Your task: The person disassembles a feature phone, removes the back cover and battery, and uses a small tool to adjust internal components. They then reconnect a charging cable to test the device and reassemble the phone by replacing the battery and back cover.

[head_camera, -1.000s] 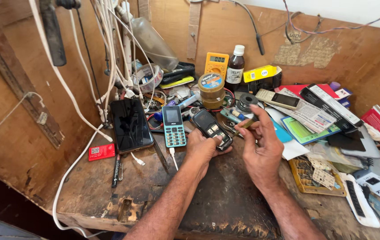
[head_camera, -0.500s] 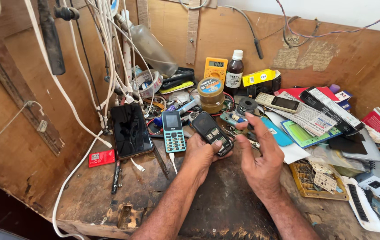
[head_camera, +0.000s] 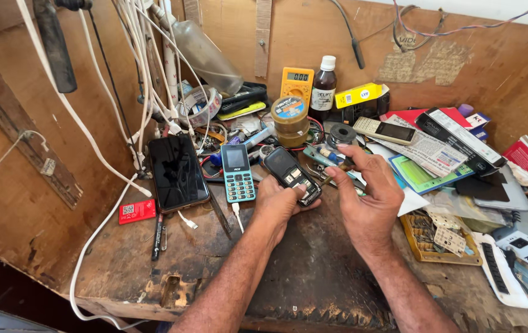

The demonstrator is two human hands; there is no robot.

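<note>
Left fingers wrapped around the lower end of a small black phone, thumb pressed on its face, left hand resting low on the bench. Phone tilted, top end pointing toward 11 o'clock, apparently opened, with inner parts showing. Right fingers pinched narrow on a thin brownish tool, its tip just beside the phone's right edge; too small to tell whether touching. Right hand raised at 3 o'clock of the phone.

Seemingly fine work on the open phone, tool brought to the spot. Calls for a steady left grip and a light, exact touch from the tool tip.

At 9 o'clock, just beside, a teal keypad phone lying flat; farther that way, a large black smartphone. At 12 o'clock, a capped jar, behind it a yellow meter and a brown bottle. At 1 o'clock, a solder spool.
</note>
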